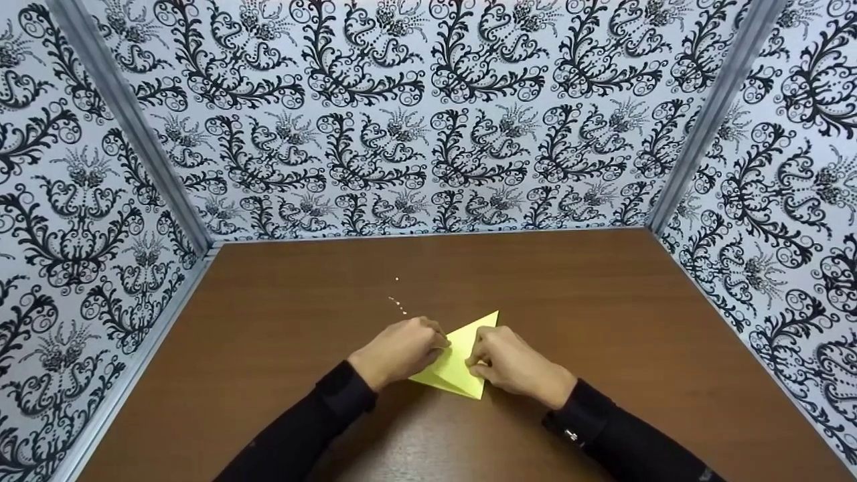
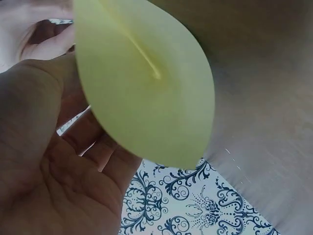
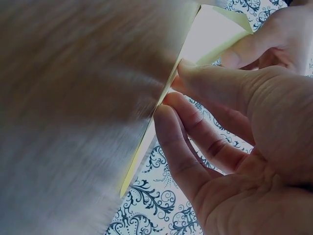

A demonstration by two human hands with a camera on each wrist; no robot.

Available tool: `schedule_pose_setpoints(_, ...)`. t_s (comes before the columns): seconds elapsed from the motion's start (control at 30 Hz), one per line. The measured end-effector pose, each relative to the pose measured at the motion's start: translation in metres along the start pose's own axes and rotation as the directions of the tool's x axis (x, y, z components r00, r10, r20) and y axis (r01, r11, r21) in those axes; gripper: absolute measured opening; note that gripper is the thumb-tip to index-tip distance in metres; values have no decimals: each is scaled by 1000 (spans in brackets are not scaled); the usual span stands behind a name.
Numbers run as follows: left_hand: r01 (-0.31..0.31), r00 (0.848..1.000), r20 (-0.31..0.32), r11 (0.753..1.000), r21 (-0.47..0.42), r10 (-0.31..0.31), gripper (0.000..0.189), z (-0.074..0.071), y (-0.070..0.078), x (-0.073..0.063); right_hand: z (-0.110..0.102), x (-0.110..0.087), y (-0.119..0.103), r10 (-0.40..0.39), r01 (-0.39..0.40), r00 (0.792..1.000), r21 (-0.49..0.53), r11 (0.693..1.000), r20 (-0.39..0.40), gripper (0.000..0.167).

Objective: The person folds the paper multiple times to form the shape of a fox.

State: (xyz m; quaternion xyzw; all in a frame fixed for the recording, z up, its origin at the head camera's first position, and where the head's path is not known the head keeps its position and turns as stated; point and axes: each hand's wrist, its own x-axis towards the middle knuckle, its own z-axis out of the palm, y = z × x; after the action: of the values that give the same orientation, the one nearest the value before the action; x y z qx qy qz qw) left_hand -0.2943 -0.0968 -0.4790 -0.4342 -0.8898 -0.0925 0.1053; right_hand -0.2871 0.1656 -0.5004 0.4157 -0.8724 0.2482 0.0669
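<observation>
A folded sheet of yellow paper lies at the near middle of the table, one pointed corner to the far right and another toward me. My left hand pinches its left side, with fingertips partly hidden. On the right side, my right hand pinches the edge between thumb and curled fingers. Seen from the left wrist, a flap of the paper bulges up with a short crease and covers some fingers. From the right wrist, the paper shows a thin edge against the tabletop, thumb and fingertips on it.
The brown wooden table carries a few small white specks beyond the left hand. Patterned black-and-white wall panels with grey frame posts enclose the back and both sides.
</observation>
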Motion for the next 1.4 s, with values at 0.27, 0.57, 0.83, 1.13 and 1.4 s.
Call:
schedule_pose_setpoints(0.27, 12, 998, 68, 1000, 6, -12, 31, 6, -6, 5, -1, 0, -2, 28, -28, 1000, 21, 999, 14, 11)
schedule_pose_setpoints(0.57, -6, 998, 56, 999, 36, 4, 34, 8, -9, 6, 0, 0, 0, 16, -16, 1000, 3, 1000, -1, 14)
schedule_pose_setpoints(0.83, -23, 999, 32, 1000, 18, 22, 32, 9, -10, 5, 1, 0, 0, 7, -7, 1000, -5, 1000, -16, 13)
schedule_pose_setpoints(1.13, -40, 998, 54, 999, 20, 39, 21, 9, -13, 1, 0, 0, -2, 3, -3, 1000, -2, 1000, -16, 13)
schedule_pose_setpoints(1.4, -34, 996, 83, 999, 40, 31, 21, 9, -15, -6, -1, -1, -3, 23, -23, 1000, -8, 1000, 1, 11)
